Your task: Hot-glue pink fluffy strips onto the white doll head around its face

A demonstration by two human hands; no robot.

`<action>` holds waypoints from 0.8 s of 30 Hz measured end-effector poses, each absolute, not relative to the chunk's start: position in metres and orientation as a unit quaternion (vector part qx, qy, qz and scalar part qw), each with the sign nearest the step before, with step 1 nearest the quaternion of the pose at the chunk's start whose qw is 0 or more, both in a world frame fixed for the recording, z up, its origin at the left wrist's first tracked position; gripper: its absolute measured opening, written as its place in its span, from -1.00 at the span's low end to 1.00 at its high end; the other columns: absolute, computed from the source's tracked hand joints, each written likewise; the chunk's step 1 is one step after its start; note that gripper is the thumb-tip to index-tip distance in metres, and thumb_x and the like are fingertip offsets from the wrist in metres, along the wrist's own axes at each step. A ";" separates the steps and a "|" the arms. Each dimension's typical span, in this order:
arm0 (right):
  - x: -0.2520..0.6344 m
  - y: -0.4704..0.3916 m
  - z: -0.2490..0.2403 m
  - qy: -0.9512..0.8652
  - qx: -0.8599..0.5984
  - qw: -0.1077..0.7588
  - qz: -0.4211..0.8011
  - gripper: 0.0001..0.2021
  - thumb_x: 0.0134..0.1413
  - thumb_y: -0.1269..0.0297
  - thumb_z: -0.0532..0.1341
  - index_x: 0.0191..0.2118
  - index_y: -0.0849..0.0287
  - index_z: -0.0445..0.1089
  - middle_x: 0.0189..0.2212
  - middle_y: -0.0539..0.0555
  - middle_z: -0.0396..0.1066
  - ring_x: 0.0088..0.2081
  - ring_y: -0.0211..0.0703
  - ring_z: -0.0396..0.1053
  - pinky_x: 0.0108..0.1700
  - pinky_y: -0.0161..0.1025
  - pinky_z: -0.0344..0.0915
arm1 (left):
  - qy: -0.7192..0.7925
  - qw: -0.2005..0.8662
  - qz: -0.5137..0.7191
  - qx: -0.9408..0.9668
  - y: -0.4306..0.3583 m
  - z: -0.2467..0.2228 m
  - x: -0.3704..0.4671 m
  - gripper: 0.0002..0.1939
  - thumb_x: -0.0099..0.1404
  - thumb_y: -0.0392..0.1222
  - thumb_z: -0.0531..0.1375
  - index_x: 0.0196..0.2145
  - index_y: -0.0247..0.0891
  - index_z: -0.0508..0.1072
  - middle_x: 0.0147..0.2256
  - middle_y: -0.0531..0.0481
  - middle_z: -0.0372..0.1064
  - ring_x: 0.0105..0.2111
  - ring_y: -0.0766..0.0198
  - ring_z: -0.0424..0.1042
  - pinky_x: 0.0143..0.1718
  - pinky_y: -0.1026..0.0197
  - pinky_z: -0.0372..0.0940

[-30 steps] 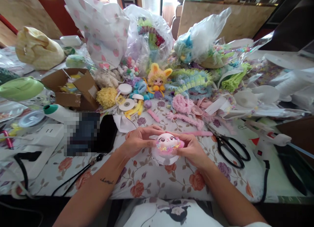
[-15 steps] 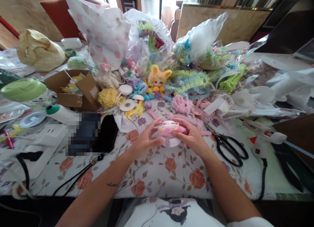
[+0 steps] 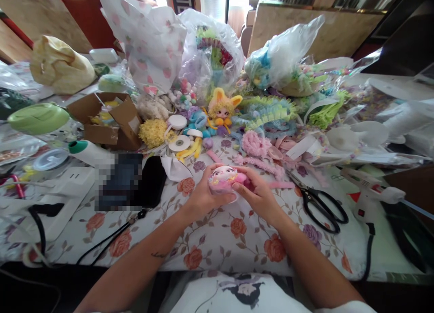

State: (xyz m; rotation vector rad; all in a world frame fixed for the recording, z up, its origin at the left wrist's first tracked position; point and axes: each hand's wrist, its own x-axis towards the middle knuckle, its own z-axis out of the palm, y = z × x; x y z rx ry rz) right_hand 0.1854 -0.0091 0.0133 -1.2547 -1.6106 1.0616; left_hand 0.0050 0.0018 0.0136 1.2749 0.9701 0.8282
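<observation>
Between my two hands is a small pink doll (image 3: 222, 177) with a pale face, tilted up toward me above the flowered cloth. My left hand (image 3: 205, 193) wraps round its left side, thumb along the lower edge. From the right, my right hand (image 3: 256, 191) grips it, with the thumb pressed on its front. Something whitish shows beneath the doll, too blurred to make out. A pink strip (image 3: 281, 185) lies on the cloth just right of my right hand.
Black scissors (image 3: 320, 207) and a white glue gun (image 3: 369, 195) lie at the right. A black phone (image 3: 152, 182), a power strip (image 3: 73, 186) and a cardboard box (image 3: 115, 123) are at the left. A yellow-eared doll (image 3: 222, 107), pink yarn (image 3: 256, 143) and plastic bags stand behind.
The doll has turned in my hands, its face now more to the left and tilted up. My fingers have closed more tightly round it. The whole view has shifted slightly.
</observation>
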 end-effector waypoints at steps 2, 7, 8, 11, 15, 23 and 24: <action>0.187 -0.009 0.012 -0.639 -0.496 0.433 0.398 -0.69 0.13 0.16 0.25 0.00 0.06 0.41 -0.01 0.06 0.43 -0.01 -0.07 0.37 -0.03 -0.19 0.31 | 0.440 0.600 0.361 0.563 0.002 0.015 0.004 -0.32 0.01 -0.08 0.39 0.03 -0.15 0.19 -0.20 0.00 0.39 -0.40 0.32 0.39 -0.49 0.34 0.30; 0.193 -0.008 0.011 -0.636 -0.495 0.469 0.361 -0.89 0.11 0.24 0.26 -0.24 0.10 0.46 -0.14 0.08 0.51 -0.08 -0.07 0.43 -0.20 -0.25 0.37 | 0.475 0.536 0.368 0.593 0.003 0.018 0.003 -0.36 0.01 -0.09 0.38 0.03 -0.16 0.25 -0.17 -0.01 0.41 -0.27 0.21 0.43 -0.37 0.29 0.35; 0.194 -0.008 0.012 -0.643 -0.493 0.465 0.356 -0.92 0.11 0.26 0.25 -0.27 0.10 0.44 -0.15 0.08 0.50 -0.09 -0.07 0.43 -0.24 -0.27 0.37 | 0.477 0.522 0.374 0.599 0.004 0.018 0.003 -0.36 0.01 -0.10 0.38 0.03 -0.16 0.25 -0.16 -0.01 0.41 -0.22 0.19 0.43 -0.31 0.27 0.36; 0.195 -0.009 0.014 -0.679 -0.488 0.449 0.316 -0.96 0.11 0.36 0.18 -0.30 0.12 0.37 -0.15 0.10 0.48 -0.09 -0.07 0.41 -0.32 -0.29 0.35 | 0.479 0.497 0.387 0.612 0.005 0.017 0.002 -0.34 0.00 -0.09 0.39 0.04 -0.15 0.26 -0.10 -0.03 0.40 -0.11 0.12 0.41 -0.18 0.20 0.36; 0.196 -0.011 0.015 -0.723 -0.513 0.414 0.207 -0.88 0.06 0.45 0.12 -0.28 0.11 0.33 -0.30 0.06 0.44 -0.27 -0.13 0.39 -0.30 -0.25 0.33 | 0.477 0.522 0.393 0.588 0.005 0.017 0.001 -0.30 -0.01 -0.05 0.40 0.07 -0.14 0.26 -0.06 -0.06 0.39 -0.07 0.04 0.39 -0.13 0.14 0.35; 0.198 -0.016 0.029 -0.723 -0.528 0.370 0.249 -0.77 0.20 0.37 0.08 -0.03 0.11 0.30 -0.35 0.02 0.36 -0.39 -0.20 0.31 -0.34 -0.26 0.26 | 0.457 0.555 0.407 0.563 0.005 0.018 0.000 -0.36 0.06 -0.05 0.36 0.06 -0.16 0.25 -0.06 -0.07 0.38 -0.08 0.05 0.39 -0.13 0.14 0.32; 0.199 -0.016 0.033 -0.723 -0.515 0.369 0.276 -0.77 0.20 0.36 0.10 -0.03 0.10 0.31 -0.33 0.03 0.36 -0.36 -0.19 0.32 -0.35 -0.27 0.26 | 0.460 0.554 0.411 0.559 0.005 0.018 0.000 -0.37 0.08 -0.04 0.35 0.06 -0.15 0.25 -0.04 -0.08 0.36 -0.05 0.05 0.37 -0.09 0.13 0.30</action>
